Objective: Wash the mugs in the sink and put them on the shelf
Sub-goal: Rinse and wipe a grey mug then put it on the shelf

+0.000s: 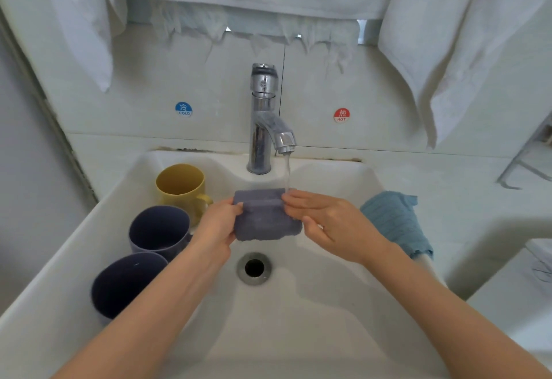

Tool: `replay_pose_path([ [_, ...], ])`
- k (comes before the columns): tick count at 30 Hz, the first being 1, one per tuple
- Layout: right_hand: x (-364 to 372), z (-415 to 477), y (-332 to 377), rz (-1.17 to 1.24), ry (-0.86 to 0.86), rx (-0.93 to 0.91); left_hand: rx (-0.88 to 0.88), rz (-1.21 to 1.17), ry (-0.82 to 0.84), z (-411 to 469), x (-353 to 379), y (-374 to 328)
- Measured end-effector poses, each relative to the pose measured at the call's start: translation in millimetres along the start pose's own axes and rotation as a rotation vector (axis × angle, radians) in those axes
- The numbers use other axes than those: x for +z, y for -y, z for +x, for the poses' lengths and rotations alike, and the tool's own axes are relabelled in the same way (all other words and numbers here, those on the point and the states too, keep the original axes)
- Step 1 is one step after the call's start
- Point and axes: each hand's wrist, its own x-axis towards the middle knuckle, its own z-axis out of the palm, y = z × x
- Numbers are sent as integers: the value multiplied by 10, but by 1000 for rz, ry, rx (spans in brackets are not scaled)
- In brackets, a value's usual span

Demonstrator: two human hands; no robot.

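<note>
Purple-grey cloth (265, 217) is what's getting wet, not a mug. It's folded into a block mid-frame, right under the water stream (287, 172) from the chrome tap (264, 118). The left grip (218, 223) pinches its left edge. The right grip (331, 223) has its fingers over the top right corner and the thumb looks tucked under. So both are holding the cloth and the washing proper hasn't started, I'd say.

All three mugs sit in the sink (328, 313) along its left wall: a yellow mug (182, 187) at the back by the tap, then a dark purple mug (159, 229), then a second purple mug (125, 283) toward lower left.

What could go wrong: they're packed close on a sloped wall with the left forearm right beside them. A careless reach could knock one into another or slide it toward the open drain (254, 268). Wet fingers won't help either.

Other stuff: a blue knit cloth (394, 220) hangs over the right rim, white towels (448, 35) hang up top, and a wire rack (531, 157) sits at the right edge. It might be the shelf, can't tell. The blue cloth lies between the sink and it.
</note>
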Motion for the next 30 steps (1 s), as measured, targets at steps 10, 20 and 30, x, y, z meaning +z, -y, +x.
replay_pose_path([
  [10,-14,26,-66,118,-14,308,256,249,20,-119,55,41],
  [20,139,155,248,335,39,219,398,331,122,-203,111,100],
  [30,162,164,370,257,74,181,377,256,137,-153,118,146],
])
